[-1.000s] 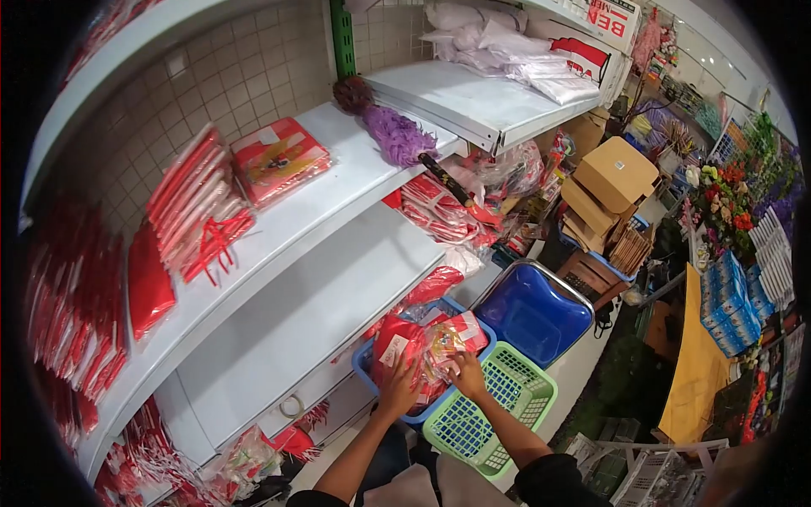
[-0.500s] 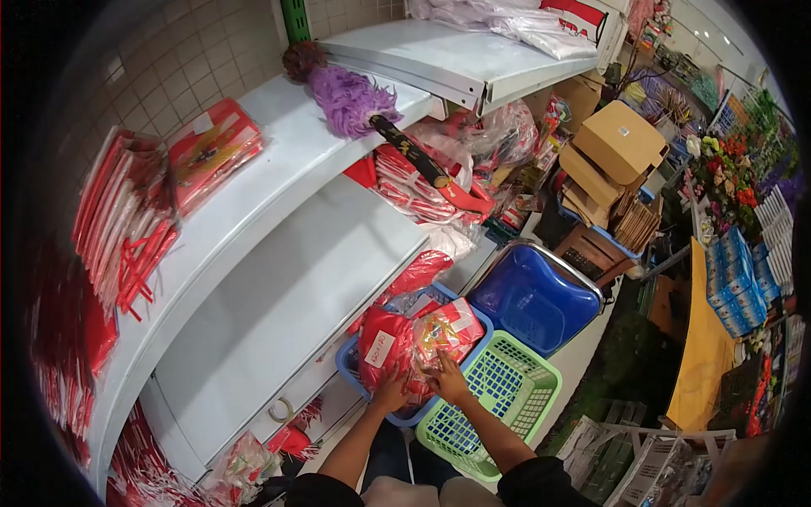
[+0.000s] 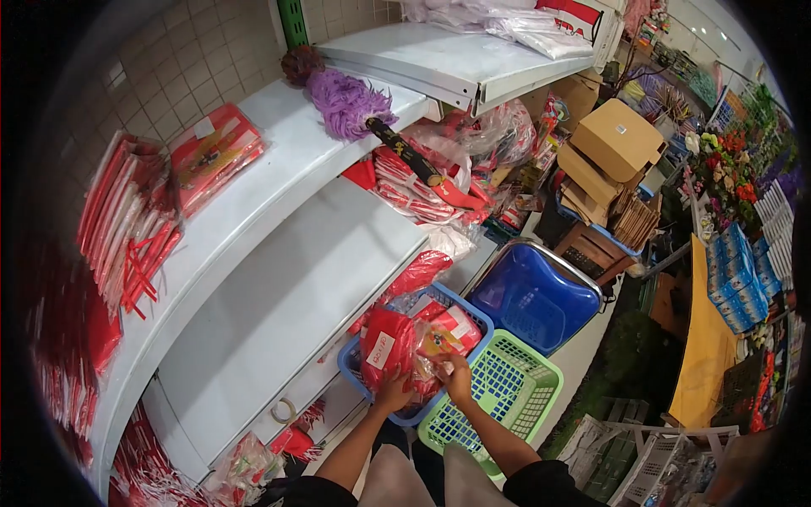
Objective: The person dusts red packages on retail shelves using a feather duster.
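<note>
Clear-wrapped red packets fill a blue basket below me. My left hand lies on a plump red packet with a white handwritten label, fingers stretched over its lower part. My right hand pinches the near right edge of a plastic-wrapped red packet with a yellow print, its fingers bent around the film. Another red packet with a white label lies behind it in the basket. A green basket stands against the blue one, under my right forearm.
A blue seat stands beyond the baskets. To the left are grey shelves with stacked red packets and a purple feather duster overhanging the edge. Cardboard boxes and a yellow board are at right.
My right fingers have gone from lying on the printed packet to pinching its edge. That packet's near edge now bends up, showing more of the red packet behind. My left hand stays nearly in place.
</note>
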`<action>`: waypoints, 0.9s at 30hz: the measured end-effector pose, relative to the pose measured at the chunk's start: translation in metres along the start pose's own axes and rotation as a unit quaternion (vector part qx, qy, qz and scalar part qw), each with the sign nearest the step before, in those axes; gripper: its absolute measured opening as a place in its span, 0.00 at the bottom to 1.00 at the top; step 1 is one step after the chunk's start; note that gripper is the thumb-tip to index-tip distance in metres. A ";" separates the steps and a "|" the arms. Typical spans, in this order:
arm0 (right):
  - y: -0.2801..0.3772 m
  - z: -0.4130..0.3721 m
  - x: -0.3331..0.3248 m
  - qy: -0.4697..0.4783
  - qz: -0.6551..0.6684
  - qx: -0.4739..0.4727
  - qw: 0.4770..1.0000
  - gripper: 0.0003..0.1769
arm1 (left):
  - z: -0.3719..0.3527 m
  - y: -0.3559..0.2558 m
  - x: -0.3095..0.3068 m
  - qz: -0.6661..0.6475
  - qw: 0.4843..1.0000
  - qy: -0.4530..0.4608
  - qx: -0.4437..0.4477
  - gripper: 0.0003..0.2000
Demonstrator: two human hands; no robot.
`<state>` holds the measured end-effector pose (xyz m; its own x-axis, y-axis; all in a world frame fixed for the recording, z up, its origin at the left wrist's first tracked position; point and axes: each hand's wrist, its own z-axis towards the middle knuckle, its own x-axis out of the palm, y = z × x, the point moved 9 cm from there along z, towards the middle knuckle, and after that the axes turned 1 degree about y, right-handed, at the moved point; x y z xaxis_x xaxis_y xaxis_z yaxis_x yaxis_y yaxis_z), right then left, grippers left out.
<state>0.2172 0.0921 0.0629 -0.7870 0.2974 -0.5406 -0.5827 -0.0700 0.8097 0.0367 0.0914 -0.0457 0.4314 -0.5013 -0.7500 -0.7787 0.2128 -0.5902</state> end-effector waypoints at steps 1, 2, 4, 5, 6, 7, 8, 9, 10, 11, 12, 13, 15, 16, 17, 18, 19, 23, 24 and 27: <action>-0.016 0.003 -0.005 -0.033 0.053 0.063 0.996 0.18 | -0.003 -0.007 -0.015 -0.004 0.999 -0.010 -0.048 0.30; -0.030 0.002 -0.008 -0.064 0.105 0.126 0.984 0.17 | -0.011 -0.015 -0.028 -0.008 0.995 -0.019 -0.096 0.29; -0.027 0.008 -0.024 -0.117 0.132 0.126 0.976 0.13 | -0.018 -0.022 -0.039 -0.020 0.985 -0.035 -0.166 0.27; -0.026 0.013 -0.036 -0.124 0.094 0.104 0.982 0.11 | -0.020 -0.023 -0.039 -0.028 0.981 -0.043 -0.187 0.27; -0.023 0.017 -0.046 -0.131 0.056 0.080 0.987 0.10 | -0.023 -0.021 -0.039 -0.036 0.976 -0.051 -0.207 0.26; -0.014 0.020 -0.055 -0.116 0.094 0.079 0.986 0.08 | -0.021 -0.022 -0.036 -0.054 0.979 -0.063 -0.187 0.27; -0.017 0.020 -0.060 -0.120 0.121 0.085 0.982 0.08 | -0.017 -0.016 -0.020 -0.150 0.967 -0.004 -0.204 0.28; -0.016 0.020 -0.062 -0.084 0.177 0.116 0.974 0.09 | -0.016 -0.020 -0.009 -0.244 0.943 0.056 -0.218 0.30; -0.013 0.018 -0.062 -0.046 0.233 0.146 0.960 0.09 | -0.018 -0.028 -0.001 -0.408 0.877 0.064 -0.245 0.33; -0.006 0.017 -0.064 -0.019 0.272 0.133 0.953 0.10 | -0.020 -0.037 0.006 -0.553 0.782 0.062 -0.280 0.36; 0.018 0.016 -0.075 0.009 0.312 0.137 0.940 0.09 | -0.023 -0.061 -0.001 -0.674 0.688 0.103 -0.249 0.37; 0.049 0.018 -0.088 0.029 0.313 0.102 0.944 0.09 | -0.031 -0.095 -0.023 -0.777 0.576 0.143 -0.210 0.38; 0.114 0.021 -0.115 0.078 0.296 0.030 0.951 0.09 | -0.050 -0.168 -0.100 -0.862 0.466 0.183 -0.076 0.38; 0.141 0.022 -0.123 0.109 0.282 -0.036 0.952 0.10 | -0.061 -0.201 -0.144 -0.856 0.483 0.187 0.011 0.37; 0.164 0.021 -0.130 0.138 0.266 -0.102 0.948 0.12 | -0.073 -0.232 -0.188 -0.846 0.490 0.184 0.097 0.36; 0.189 0.017 -0.138 0.167 0.248 -0.166 0.940 0.14 | -0.085 -0.251 -0.220 -0.835 0.499 0.173 0.156 0.36; 0.203 0.014 -0.136 0.224 0.235 -0.135 0.936 0.18 | -0.098 -0.261 -0.241 -0.824 0.504 0.162 0.202 0.36; 0.289 0.005 -0.154 0.254 0.099 -0.299 0.915 0.21 | -0.119 -0.252 -0.285 -0.812 0.519 0.072 0.256 0.36; 0.306 0.006 -0.162 0.249 0.105 -0.308 0.912 0.20 | -0.124 -0.245 -0.293 -0.812 0.520 0.041 0.261 0.36; 0.338 0.013 -0.177 0.217 0.142 -0.330 0.908 0.16 | -0.135 -0.225 -0.320 -0.807 0.525 -0.047 0.267 0.36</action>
<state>0.1618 0.0284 0.4356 -0.8470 -0.2150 -0.4861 -0.2260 -0.6822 0.6954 0.0126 0.0902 0.3672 0.3727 -0.3522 0.8585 0.8632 -0.2079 -0.4600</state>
